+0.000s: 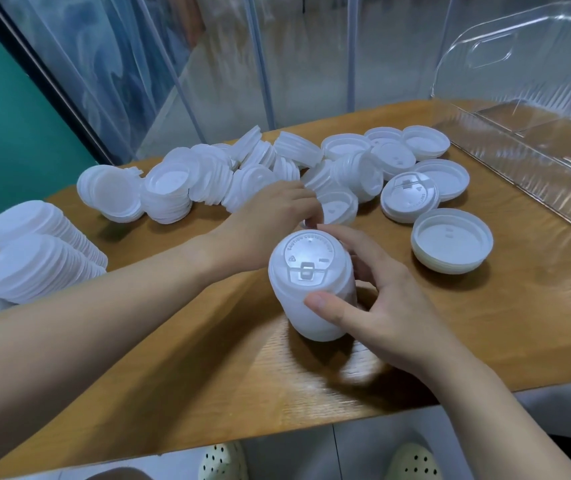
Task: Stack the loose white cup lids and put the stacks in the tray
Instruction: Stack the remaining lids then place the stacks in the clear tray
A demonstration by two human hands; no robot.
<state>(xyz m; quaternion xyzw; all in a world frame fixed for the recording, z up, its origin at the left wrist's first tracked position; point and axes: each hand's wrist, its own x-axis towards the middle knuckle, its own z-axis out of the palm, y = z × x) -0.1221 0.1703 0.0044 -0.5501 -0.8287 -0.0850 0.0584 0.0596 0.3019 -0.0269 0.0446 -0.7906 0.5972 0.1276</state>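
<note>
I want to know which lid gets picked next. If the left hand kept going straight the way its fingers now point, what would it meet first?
The left hand points toward the far right. First in line is the upturned lid at its fingertips, probably touching already; depth is unclear.

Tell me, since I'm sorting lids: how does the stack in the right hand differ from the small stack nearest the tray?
The held stack is tall, top side up, gripped by the right hand. The small stack is short, underside up, resting untouched on the table. Both are white lids, outside the tray.
</note>
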